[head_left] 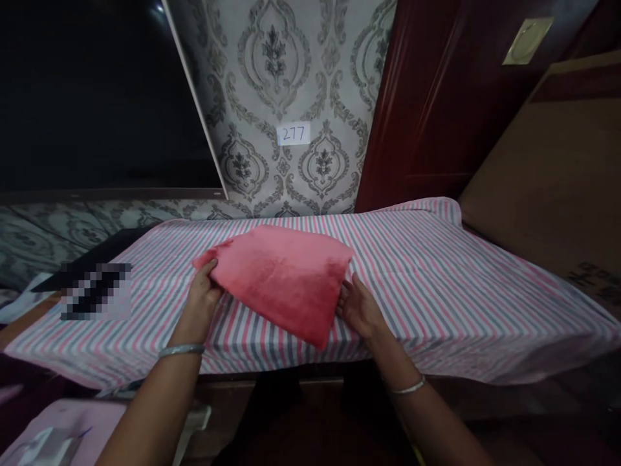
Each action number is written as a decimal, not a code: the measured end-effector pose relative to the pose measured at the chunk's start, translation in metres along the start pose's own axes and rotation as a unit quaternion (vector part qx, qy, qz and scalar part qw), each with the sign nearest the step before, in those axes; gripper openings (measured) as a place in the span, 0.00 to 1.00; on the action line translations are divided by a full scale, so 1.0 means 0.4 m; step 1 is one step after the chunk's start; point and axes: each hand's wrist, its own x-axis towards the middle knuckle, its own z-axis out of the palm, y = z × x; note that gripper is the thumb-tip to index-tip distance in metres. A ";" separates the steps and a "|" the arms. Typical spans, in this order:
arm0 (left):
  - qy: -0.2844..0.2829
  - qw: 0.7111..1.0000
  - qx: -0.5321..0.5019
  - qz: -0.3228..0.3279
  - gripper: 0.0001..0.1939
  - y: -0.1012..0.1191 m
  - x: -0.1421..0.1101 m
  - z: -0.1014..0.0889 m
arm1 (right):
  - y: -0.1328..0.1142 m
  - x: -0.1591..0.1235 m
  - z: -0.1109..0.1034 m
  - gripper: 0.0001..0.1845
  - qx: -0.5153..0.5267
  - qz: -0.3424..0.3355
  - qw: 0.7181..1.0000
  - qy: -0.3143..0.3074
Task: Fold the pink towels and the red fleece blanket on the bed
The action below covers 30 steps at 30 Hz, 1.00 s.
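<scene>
A folded pink cloth (284, 278) lies on a table covered with a pink, grey and white striped sheet (436, 285). My left hand (204, 294) pinches the cloth's left corner, thumb on top and fingers tucked under it. My right hand (359, 307) rests against the cloth's right edge with its fingers bent toward the fabric. Each wrist wears a thin metal bangle.
Patterned grey wallpaper with a small label reading 277 (294, 134) stands behind the table. A dark screen (97, 97) fills the upper left, a dark red door (436, 97) the upper right. A brown cardboard box (548, 168) sits at the right. A blurred patch (94, 291) lies on the sheet's left.
</scene>
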 end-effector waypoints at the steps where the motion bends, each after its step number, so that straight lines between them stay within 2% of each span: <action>1: -0.001 0.999 -0.036 -0.032 0.14 0.002 -0.001 -0.010 | 0.004 0.005 0.010 0.25 -0.013 -0.002 1.000 -0.001; 4: -0.011 0.981 -0.151 -0.125 0.11 0.022 -0.004 -0.024 | 0.010 0.031 0.043 0.25 -0.032 -0.022 0.999 -0.013; 7: -0.017 0.963 -0.191 -0.188 0.05 0.048 -0.005 -0.021 | -0.002 0.056 0.084 0.21 -0.051 -0.036 0.997 -0.041; 8: -0.008 0.960 -0.203 -0.193 0.05 0.058 -0.005 -0.016 | -0.013 0.062 0.100 0.21 -0.057 -0.048 0.996 -0.044; 12: 0.038 0.948 -0.291 -0.126 0.09 0.118 -0.016 0.006 | -0.115 0.069 0.158 0.25 -0.087 -0.152 0.984 -0.032; 15: 0.036 0.934 -0.351 -0.066 0.09 0.167 -0.052 0.013 | -0.215 0.059 0.170 0.24 -0.122 -0.203 0.971 -0.034; 17: 0.019 0.929 -0.365 -0.063 0.10 0.174 -0.094 0.008 | -0.261 0.053 0.151 0.25 -0.132 -0.215 0.967 -0.027; 19: -0.028 0.932 -0.350 -0.092 0.16 0.150 -0.143 0.000 | -0.277 0.049 0.108 0.25 -0.133 -0.216 0.967 -0.011; 21: -0.092 0.932 -0.314 -0.154 0.22 0.101 -0.188 -0.010 | -0.264 0.051 0.050 0.23 -0.144 -0.170 0.975 0.007; 23: -0.125 0.924 -0.275 -0.233 0.27 0.047 -0.216 -0.019 | -0.234 0.056 -0.009 0.18 -0.161 -0.080 0.983 0.032; 26: -0.118 0.915 -0.234 -0.306 0.25 0.006 -0.211 -0.027 | -0.191 0.062 -0.072 0.12 -0.150 0.031 0.986 0.067; 28: -0.104 0.919 -0.212 -0.316 0.19 0.011 -0.181 -0.026 | -0.177 0.062 -0.089 0.14 -0.124 0.059 0.987 0.080; 30: -0.113 0.918 -0.183 -0.334 0.14 0.028 -0.140 -0.014 | -0.174 0.060 -0.093 0.16 -0.112 0.070 0.989 0.071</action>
